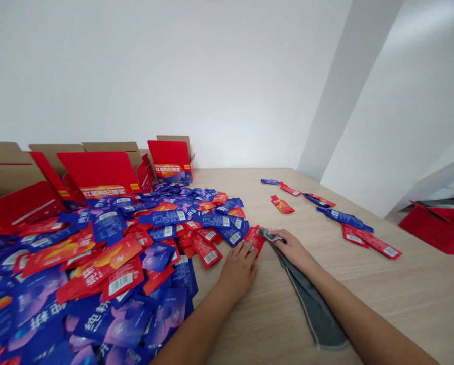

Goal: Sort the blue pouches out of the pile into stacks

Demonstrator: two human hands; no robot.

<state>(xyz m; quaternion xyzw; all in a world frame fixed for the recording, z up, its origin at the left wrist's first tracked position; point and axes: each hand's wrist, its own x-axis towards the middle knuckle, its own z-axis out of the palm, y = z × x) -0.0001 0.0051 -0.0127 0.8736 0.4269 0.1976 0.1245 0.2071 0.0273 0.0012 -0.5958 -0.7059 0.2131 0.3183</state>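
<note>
L hand (238, 268) unclenched, resting on red packet (255, 237) on tabletop (420, 299), beside packet pile (116, 253); R hand (292, 248) — grip closed on grey cloth (313, 304). Best press lightly, w/ cloth's tail untwisted.

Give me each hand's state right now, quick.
Left hand: open, palm down, fingers on a red sachet.
Right hand: closed, holding a grey cloth, one end at that sachet's edge.

The sachets (206, 251) look like smooth plastic, the rag (320, 314) matt cloth, the boxes (169, 154) cardboard, the table (398, 304) wood.
</note>
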